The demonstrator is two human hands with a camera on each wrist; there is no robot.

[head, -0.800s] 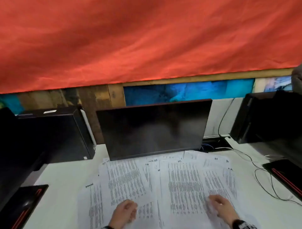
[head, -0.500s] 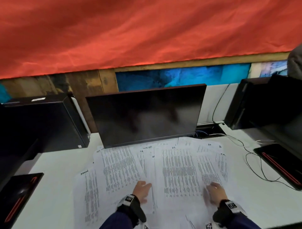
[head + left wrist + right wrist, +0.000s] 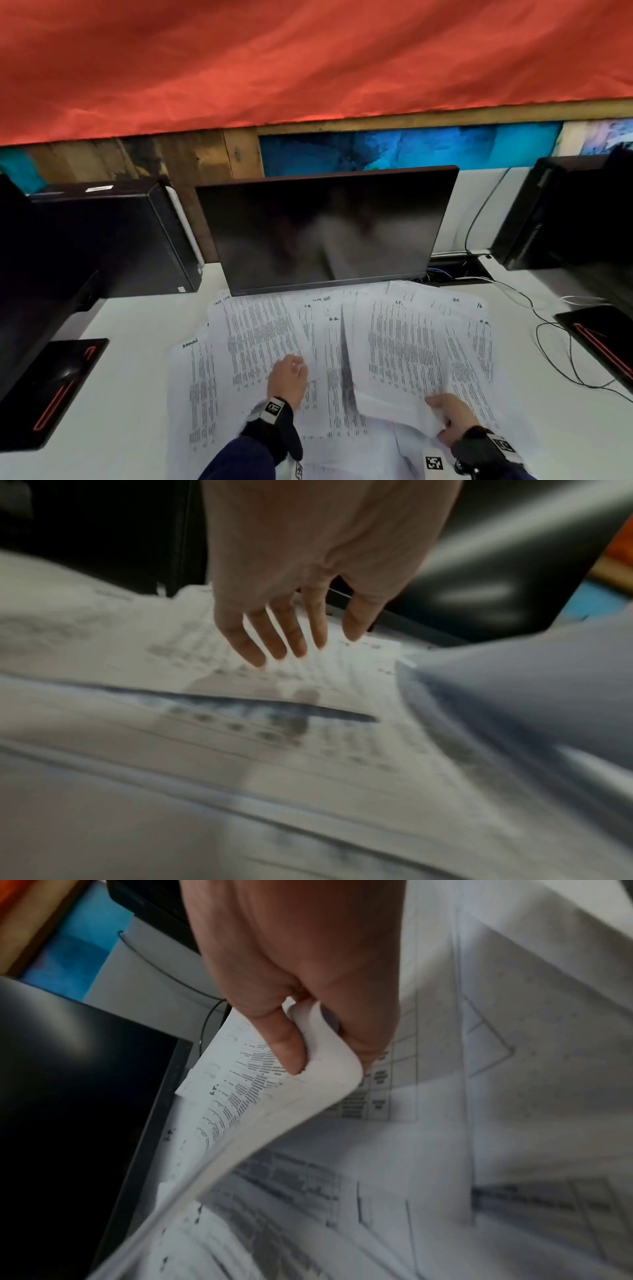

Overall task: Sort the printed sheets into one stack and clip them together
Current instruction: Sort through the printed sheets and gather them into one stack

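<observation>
Left to right: the left hand [image 3: 287, 379], fingers [image 3: 294, 634] extended and slack, lies on the fanned printed sheets [image 3: 260, 339] before the monitor [image 3: 325, 233], probably pinning them, though blur obscures contact. The right hand [image 3: 454, 419] pinches a lifted sheet [image 3: 270, 1110] by its near edge for gathering.

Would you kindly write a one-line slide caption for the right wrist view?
Right hand pinches the lifted sheet by its corner above scattered printed sheets.

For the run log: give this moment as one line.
stage: gathering | right hand: pinches lifted sheet | left hand: open over spread sheets | stack: not formed | clip: not seen
</observation>
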